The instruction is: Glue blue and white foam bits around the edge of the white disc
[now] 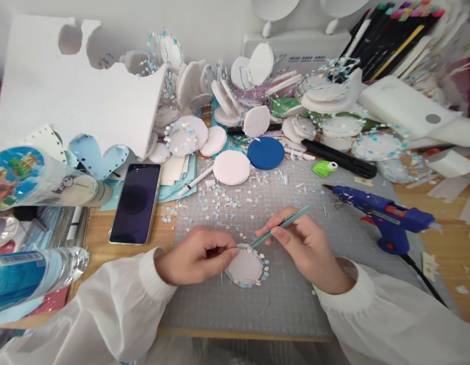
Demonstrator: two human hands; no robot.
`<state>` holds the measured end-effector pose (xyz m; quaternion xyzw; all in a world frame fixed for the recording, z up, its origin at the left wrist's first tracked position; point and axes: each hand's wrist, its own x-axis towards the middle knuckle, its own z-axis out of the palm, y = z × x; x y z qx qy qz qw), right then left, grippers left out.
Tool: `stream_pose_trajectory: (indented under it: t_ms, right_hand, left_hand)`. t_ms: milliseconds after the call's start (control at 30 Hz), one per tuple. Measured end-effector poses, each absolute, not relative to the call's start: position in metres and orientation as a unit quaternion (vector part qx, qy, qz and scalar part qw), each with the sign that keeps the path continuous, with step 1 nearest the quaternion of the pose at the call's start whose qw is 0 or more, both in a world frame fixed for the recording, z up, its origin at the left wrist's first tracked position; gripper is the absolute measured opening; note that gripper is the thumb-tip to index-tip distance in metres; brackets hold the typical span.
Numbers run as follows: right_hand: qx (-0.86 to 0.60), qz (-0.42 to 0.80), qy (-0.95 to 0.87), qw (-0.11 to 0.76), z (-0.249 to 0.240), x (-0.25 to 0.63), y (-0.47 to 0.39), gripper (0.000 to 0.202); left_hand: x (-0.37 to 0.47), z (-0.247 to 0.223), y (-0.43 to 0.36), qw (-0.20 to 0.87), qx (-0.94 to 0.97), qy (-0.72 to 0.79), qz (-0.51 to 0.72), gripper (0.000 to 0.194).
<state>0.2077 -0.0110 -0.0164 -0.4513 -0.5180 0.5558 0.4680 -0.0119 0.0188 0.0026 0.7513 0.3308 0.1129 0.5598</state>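
Observation:
Between my hands, a white foam disc (pixel 245 266) edged with small blue and white paper flowers lies on the grey cutting mat (pixel 291 309). My left hand (pixel 200 254) is closed, thumb and forefinger pinched at the disc's upper left rim; what lies in the pinch is hidden. My right hand (pixel 301 248) grips light teal tweezers (pixel 282 224), whose tips point down to the left at the top of the rim. Loose tiny paper flowers (pixel 227 203) are scattered on the mat just beyond both hands.
A blue glue gun (pixel 387 213) lies right, its cord running toward the front. Left are a phone (pixel 136 203), a cup (pixel 48 177) and a bottle (pixel 33 276). Behind stand a blue disc (pixel 265 152), a green punch (pixel 325 168), more foam discs (pixel 231 167) and cut foam board (pixel 78 96).

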Motion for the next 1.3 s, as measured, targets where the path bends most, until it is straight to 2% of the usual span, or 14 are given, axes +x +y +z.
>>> stream_pose_trajectory:
  t_ms: [267,433,567,733,767,833,900,933,1200,1300]
  right_hand:
    - [-0.460,0.557,-0.510,0.467,-0.015,0.206,-0.010,0.012]
    - [-0.484,0.530,-0.449,0.532,-0.021,0.211,-0.006,0.012]
    - [-0.494,0.512,-0.363,0.603,-0.022,0.216,0.003,0.016]
    - [-0.465,0.534,-0.296,0.641,-0.022,0.219,0.010,0.016]
    - [-0.460,0.541,-0.285,0.644,-0.023,0.219,0.010,0.016]
    - [-0.452,0.550,-0.273,0.646,-0.023,0.218,0.010,0.016]
    - [-0.449,0.550,-0.284,0.644,-0.022,0.217,0.010,0.017]
    - [-0.448,0.548,-0.294,0.643,-0.022,0.217,0.009,0.017]
    - [-0.442,0.546,-0.320,0.635,-0.024,0.218,0.008,0.021]
    - [-0.436,0.554,-0.343,0.621,-0.025,0.218,0.006,0.020]
  left_hand:
    - [-0.014,0.001,0.019,0.561,0.750,0.329,0.120,0.029]
    - [-0.011,0.000,0.016,0.505,0.791,0.320,0.128,0.031]
    - [-0.016,0.009,0.010,0.307,0.882,0.336,0.126,0.032]
    - [-0.050,0.022,0.012,0.010,0.776,0.597,0.202,0.028]
    - [-0.059,0.022,0.015,-0.050,0.747,0.636,0.185,0.033]
    - [-0.075,0.019,0.023,-0.136,0.684,0.702,0.142,0.055]
    - [-0.086,0.013,0.031,-0.153,0.632,0.753,0.106,0.069]
    - [-0.089,0.010,0.035,-0.147,0.625,0.761,0.092,0.070]
    - [-0.085,0.005,0.038,-0.119,0.626,0.763,0.106,0.064]
    - [-0.082,0.006,0.030,-0.100,0.629,0.763,0.108,0.068]
